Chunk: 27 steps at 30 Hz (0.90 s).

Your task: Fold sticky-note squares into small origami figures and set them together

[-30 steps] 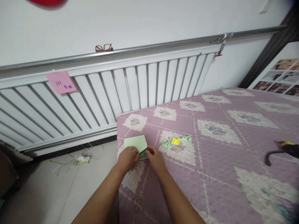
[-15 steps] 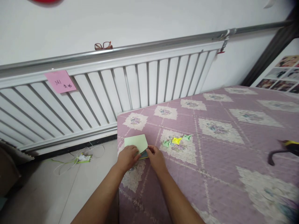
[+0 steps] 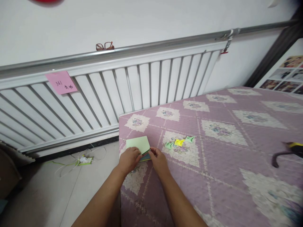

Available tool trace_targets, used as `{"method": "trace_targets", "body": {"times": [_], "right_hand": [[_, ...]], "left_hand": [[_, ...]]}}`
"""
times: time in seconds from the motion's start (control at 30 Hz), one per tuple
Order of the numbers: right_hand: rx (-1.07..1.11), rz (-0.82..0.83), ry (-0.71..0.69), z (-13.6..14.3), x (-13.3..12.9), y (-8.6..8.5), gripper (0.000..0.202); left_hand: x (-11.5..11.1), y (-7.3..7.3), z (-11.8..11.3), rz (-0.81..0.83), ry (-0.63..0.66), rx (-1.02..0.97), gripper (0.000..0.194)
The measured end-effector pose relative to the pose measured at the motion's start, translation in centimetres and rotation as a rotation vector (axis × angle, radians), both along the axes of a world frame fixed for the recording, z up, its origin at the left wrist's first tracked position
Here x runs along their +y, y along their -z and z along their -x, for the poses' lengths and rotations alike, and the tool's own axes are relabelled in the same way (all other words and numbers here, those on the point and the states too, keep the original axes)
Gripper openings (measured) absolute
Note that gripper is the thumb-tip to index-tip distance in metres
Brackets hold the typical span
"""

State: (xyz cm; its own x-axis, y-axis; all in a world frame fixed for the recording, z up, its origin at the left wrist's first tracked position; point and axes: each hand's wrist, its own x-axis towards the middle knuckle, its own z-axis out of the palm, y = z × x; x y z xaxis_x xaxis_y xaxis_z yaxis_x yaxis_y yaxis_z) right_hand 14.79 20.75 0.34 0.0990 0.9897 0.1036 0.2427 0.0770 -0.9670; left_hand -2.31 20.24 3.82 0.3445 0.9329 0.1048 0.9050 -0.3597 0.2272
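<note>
A pale green stack of paper sheets [image 3: 138, 142] lies near the left corner of the purple bed cover, with blue and yellow paper edges showing under its near right side. My left hand [image 3: 130, 159] rests on its near left part, fingers curled over the top sheet. At the right corner my right hand [image 3: 158, 157] pinches the lifted edge, where a thin reddish and dark edge shows. My fingers hide how many sheets are held. Right of my hands lie a folded yellow paper piece [image 3: 179, 142], a green one [image 3: 169, 145] and another green one [image 3: 189, 139].
A white radiator [image 3: 132, 85] runs along the wall behind the bed cover [image 3: 224, 167]. Glasses [image 3: 105, 46] rest on the pipe above it, and a pink note [image 3: 61, 82] hangs on its left. A power strip [image 3: 85, 160] with cables lies on the floor. A dark hooked object [image 3: 281, 155] is at right.
At the stack's near right corner, the edge is slightly more raised, and a reddish edge now shows under the green sheet. Both hands stay in nearly the same place.
</note>
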Motion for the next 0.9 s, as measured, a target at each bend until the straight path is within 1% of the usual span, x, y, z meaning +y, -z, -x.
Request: {"method": "trace_targets", "body": {"times": [0.27,0.47,0.63,0.8,0.9], "right_hand": [[0.031,-0.026,-0.018,-0.03,-0.09,0.20,0.028],[0.044,-0.032,-0.036,-0.08,-0.04,0.48,0.031],[0.018,-0.021,-0.037,-0.14,0.16,0.34,0.032],[-0.009,0.004,-0.029,-0.10,0.34,0.30,0.029],[-0.028,0.014,-0.032,-0.15,0.37,0.50,0.029]], "left_hand": [[0.26,0.05,-0.04,0.002,0.014,0.017,0.027],[0.11,-0.31,-0.31,-0.005,0.007,0.039,0.031],[0.02,-0.61,-0.46,0.002,0.007,0.070,0.030],[-0.05,-0.87,-0.59,0.023,-0.033,0.110,0.027],[-0.08,-0.87,-0.94,0.034,-0.100,0.138,0.024]]}}
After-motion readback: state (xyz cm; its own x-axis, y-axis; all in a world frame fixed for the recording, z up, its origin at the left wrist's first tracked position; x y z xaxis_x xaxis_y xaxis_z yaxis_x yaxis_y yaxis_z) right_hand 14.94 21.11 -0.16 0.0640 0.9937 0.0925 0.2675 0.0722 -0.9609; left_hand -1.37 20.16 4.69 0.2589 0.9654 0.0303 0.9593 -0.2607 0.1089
